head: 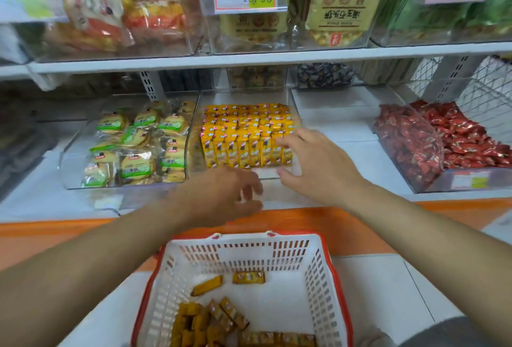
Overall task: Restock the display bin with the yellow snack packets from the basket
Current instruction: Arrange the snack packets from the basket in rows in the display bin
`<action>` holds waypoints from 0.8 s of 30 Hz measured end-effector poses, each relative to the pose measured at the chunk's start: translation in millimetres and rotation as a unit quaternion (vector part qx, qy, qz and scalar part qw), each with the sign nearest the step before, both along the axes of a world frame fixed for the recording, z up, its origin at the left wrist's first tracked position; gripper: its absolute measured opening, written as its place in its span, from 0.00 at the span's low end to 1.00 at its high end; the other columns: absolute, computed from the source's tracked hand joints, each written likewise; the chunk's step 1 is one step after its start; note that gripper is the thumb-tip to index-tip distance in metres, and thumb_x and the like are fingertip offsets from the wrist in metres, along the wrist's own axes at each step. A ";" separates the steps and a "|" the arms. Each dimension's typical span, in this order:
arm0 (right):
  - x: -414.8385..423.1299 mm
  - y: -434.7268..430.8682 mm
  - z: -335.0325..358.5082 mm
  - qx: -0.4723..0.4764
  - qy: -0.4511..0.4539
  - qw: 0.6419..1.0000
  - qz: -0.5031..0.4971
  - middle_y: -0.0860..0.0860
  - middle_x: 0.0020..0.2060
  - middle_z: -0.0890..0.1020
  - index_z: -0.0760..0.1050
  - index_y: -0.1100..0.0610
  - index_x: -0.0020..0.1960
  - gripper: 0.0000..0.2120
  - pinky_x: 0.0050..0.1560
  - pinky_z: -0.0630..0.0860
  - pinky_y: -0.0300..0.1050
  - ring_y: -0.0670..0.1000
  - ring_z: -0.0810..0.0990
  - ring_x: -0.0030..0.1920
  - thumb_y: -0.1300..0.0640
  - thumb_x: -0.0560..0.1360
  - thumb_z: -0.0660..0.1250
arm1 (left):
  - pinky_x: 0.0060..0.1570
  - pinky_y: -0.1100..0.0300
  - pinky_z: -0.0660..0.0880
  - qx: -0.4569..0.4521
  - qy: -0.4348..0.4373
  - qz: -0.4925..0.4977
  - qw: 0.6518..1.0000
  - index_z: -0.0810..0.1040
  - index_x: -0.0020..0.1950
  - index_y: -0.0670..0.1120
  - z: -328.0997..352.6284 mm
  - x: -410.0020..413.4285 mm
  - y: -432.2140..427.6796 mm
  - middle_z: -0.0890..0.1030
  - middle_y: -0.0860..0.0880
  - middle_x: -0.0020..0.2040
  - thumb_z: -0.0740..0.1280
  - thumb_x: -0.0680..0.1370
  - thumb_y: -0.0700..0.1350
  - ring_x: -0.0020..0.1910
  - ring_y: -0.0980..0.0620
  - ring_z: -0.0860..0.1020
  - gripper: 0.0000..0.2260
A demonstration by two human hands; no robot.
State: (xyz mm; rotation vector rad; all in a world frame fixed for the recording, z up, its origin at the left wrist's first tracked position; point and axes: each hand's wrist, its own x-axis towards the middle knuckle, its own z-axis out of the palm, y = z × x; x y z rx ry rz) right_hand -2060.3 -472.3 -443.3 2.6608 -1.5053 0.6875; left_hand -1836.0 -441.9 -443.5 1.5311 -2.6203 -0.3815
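Note:
Yellow snack packets (246, 133) stand upright in neat rows inside the clear display bin (295, 172) on the lower shelf. My right hand (313, 163) reaches over the bin's front right corner with fingers spread, fingertips at the front row, holding nothing. In front of the bin's front wall hovers my left hand (221, 194), blurred, its fingers loosely bent and empty. Below, a white basket (313, 269) with a red rim holds several more loose yellow packets (219, 319) on its floor.
A clear bin of green-labelled biscuits (133, 147) sits left of the yellow bin, and a bin of red wrapped sweets (443, 141) stands to the right. An upper shelf (249, 56) with bagged snacks and price tags overhangs. An orange shelf edge (346, 222) runs below.

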 end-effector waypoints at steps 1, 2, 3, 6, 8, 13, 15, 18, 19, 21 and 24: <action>6.6 10.5 -4.9 0.052 -0.005 0.998 0.034 0.47 0.55 0.78 0.76 0.50 0.63 0.20 0.54 0.76 0.50 0.52 0.76 0.56 0.45 0.73 0.68 | 0.42 0.62 0.74 0.042 -0.050 0.000 0.998 0.78 0.59 0.59 -11.8 9.8 17.4 0.82 0.61 0.49 0.67 0.78 0.62 0.47 0.59 0.79 0.13; 14.5 20.9 -15.1 0.115 0.006 0.991 0.063 0.46 0.52 0.78 0.77 0.49 0.60 0.17 0.52 0.76 0.49 0.50 0.77 0.54 0.46 0.73 0.68 | 0.45 0.60 0.74 0.086 -0.104 0.001 0.991 0.77 0.60 0.59 -26.6 16.7 31.4 0.82 0.59 0.53 0.66 0.78 0.63 0.51 0.57 0.80 0.14; 23.1 29.5 -29.2 0.173 0.034 0.980 0.088 0.45 0.51 0.78 0.77 0.49 0.59 0.15 0.51 0.75 0.48 0.49 0.77 0.52 0.46 0.74 0.68 | 0.50 0.58 0.74 0.128 -0.152 0.001 0.980 0.77 0.63 0.59 -42.6 21.4 41.0 0.82 0.58 0.57 0.66 0.79 0.63 0.56 0.54 0.79 0.15; 45.0 49.3 -89.6 0.312 0.134 0.934 0.109 0.48 0.52 0.79 0.77 0.52 0.61 0.17 0.51 0.76 0.49 0.52 0.78 0.52 0.44 0.76 0.68 | 0.60 0.52 0.75 0.211 -0.264 0.021 0.941 0.73 0.71 0.55 -98.4 29.2 51.8 0.78 0.51 0.67 0.65 0.80 0.60 0.65 0.48 0.77 0.21; 57.4 60.7 -146.9 0.383 0.178 0.899 0.114 0.53 0.56 0.81 0.77 0.56 0.61 0.18 0.51 0.77 0.50 0.55 0.79 0.53 0.45 0.78 0.68 | 0.64 0.48 0.75 0.237 -0.282 0.047 0.928 0.71 0.73 0.51 -139.9 37.4 56.5 0.76 0.48 0.70 0.67 0.80 0.58 0.69 0.46 0.75 0.24; 71.8 87.8 -285.8 0.530 0.204 0.819 0.076 0.53 0.70 0.73 0.69 0.54 0.72 0.24 0.59 0.71 0.47 0.55 0.73 0.66 0.45 0.80 0.65 | 0.62 0.49 0.76 0.302 -0.194 0.133 0.924 0.71 0.72 0.50 -242.7 54.0 77.4 0.76 0.47 0.69 0.71 0.78 0.56 0.67 0.45 0.75 0.25; 73.9 96.6 -327.2 0.551 0.209 0.806 0.049 0.54 0.69 0.74 0.69 0.55 0.72 0.26 0.62 0.72 0.50 0.56 0.73 0.66 0.44 0.79 0.65 | 0.59 0.48 0.78 0.313 -0.172 0.156 0.921 0.74 0.68 0.50 -279.0 60.9 87.3 0.78 0.47 0.64 0.72 0.77 0.57 0.64 0.44 0.77 0.23; 71.5 106.1 -369.9 0.587 0.210 0.781 0.030 0.56 0.70 0.74 0.68 0.56 0.74 0.29 0.65 0.71 0.50 0.57 0.73 0.67 0.41 0.79 0.63 | 0.55 0.49 0.78 0.303 -0.162 0.171 0.923 0.74 0.68 0.50 -321.9 72.1 94.9 0.77 0.47 0.64 0.70 0.75 0.62 0.62 0.43 0.77 0.27; 69.9 107.2 -379.4 0.600 0.208 0.772 0.025 0.56 0.70 0.73 0.67 0.56 0.75 0.30 0.65 0.71 0.50 0.57 0.73 0.67 0.40 0.79 0.63 | 0.55 0.49 0.76 0.280 -0.160 0.181 0.929 0.74 0.69 0.51 -331.5 75.5 95.1 0.77 0.48 0.64 0.70 0.74 0.64 0.63 0.44 0.76 0.28; 66.4 105.1 -392.9 0.617 0.190 0.763 0.015 0.54 0.70 0.74 0.66 0.54 0.76 0.32 0.66 0.70 0.50 0.56 0.74 0.67 0.38 0.78 0.64 | 0.57 0.49 0.75 0.218 -0.141 0.198 0.945 0.76 0.68 0.53 -347.0 79.4 91.3 0.78 0.48 0.64 0.68 0.73 0.66 0.64 0.44 0.75 0.28; 61.6 101.9 -404.7 0.637 0.156 0.755 0.013 0.53 0.67 0.77 0.72 0.54 0.71 0.27 0.64 0.69 0.47 0.55 0.75 0.66 0.39 0.78 0.64 | 0.63 0.47 0.73 0.229 -0.080 0.238 0.940 0.74 0.71 0.52 -362.1 78.8 82.5 0.74 0.46 0.69 0.72 0.73 0.60 0.67 0.41 0.72 0.28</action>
